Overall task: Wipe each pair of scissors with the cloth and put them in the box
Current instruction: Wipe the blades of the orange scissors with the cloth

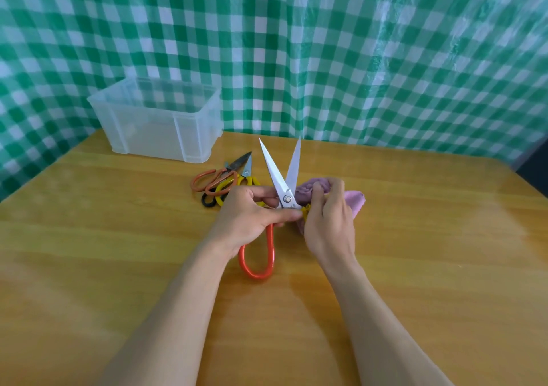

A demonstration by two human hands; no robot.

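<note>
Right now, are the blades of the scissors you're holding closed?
No, the held scissors have blades spread apart in a V.

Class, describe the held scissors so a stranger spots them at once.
On the wooden table, nearer than the translucent plastic box, the left hand grips large steel scissors with a red loop handle. Unlike the piled pairs beside them, their blades are spread open.

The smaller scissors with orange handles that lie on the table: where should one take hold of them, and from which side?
Grip the orange-handled scissors by their handle loops, coming from the near left. Their dark blades point away toward the box. The loops face the near left and seem to lie on top of the yellow-handled scissors, so they should lift free.
</note>
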